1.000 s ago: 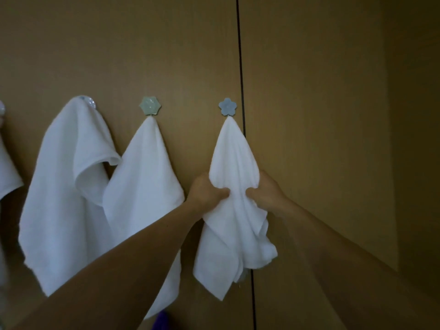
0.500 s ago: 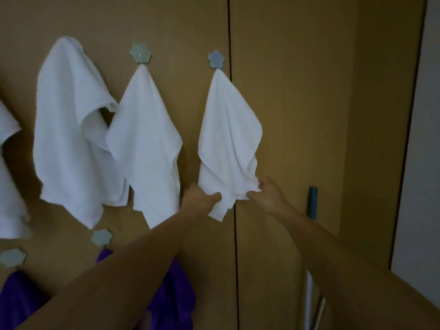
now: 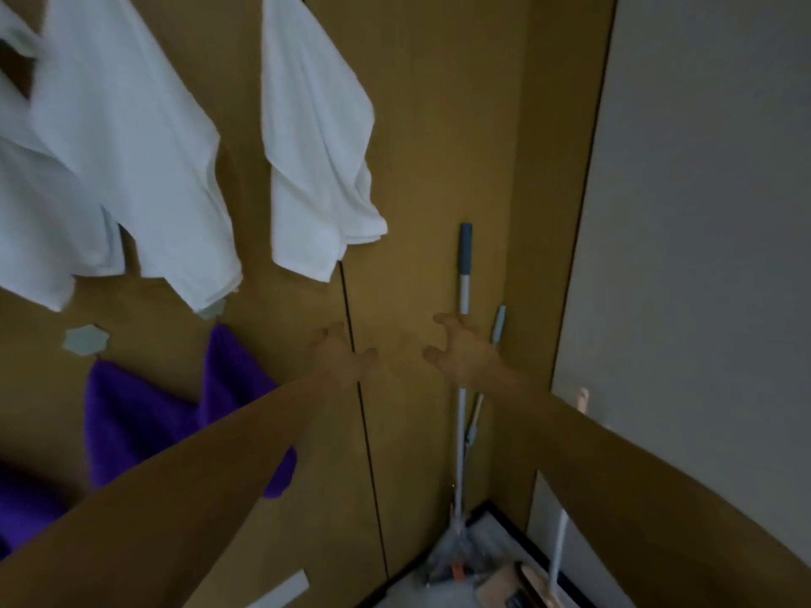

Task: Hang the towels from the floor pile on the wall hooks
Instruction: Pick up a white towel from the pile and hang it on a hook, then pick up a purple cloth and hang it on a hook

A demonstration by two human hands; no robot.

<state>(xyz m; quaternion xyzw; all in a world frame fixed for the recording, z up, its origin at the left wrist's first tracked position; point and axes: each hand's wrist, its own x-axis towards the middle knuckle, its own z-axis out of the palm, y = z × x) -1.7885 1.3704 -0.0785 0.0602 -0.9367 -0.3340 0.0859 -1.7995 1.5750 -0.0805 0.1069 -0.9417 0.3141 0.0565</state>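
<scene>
Three white towels hang on the brown wood wall: the right one [image 3: 316, 138], a middle one [image 3: 131, 142] and a left one [image 3: 30, 204]. Their hooks are out of frame above. My left hand [image 3: 340, 355] and my right hand [image 3: 461, 351] are both below the right towel, fingers spread, holding nothing. A lower row has a pale flower-shaped hook [image 3: 86, 340] with nothing on it and purple towels [image 3: 175, 410] hanging beneath. The floor pile is not in view.
A mop or broom handle with a blue grip [image 3: 463, 300] leans in the corner right of my right hand, with a thinner stick [image 3: 498, 326] beside it. Cleaning tools and clutter [image 3: 474, 572] lie on the floor below. A grey wall [image 3: 702, 212] stands at right.
Both hands let go of the right white towel's lower edge and dropped below it, fingers open. The view tilted down, so the top hooks left the frame.
</scene>
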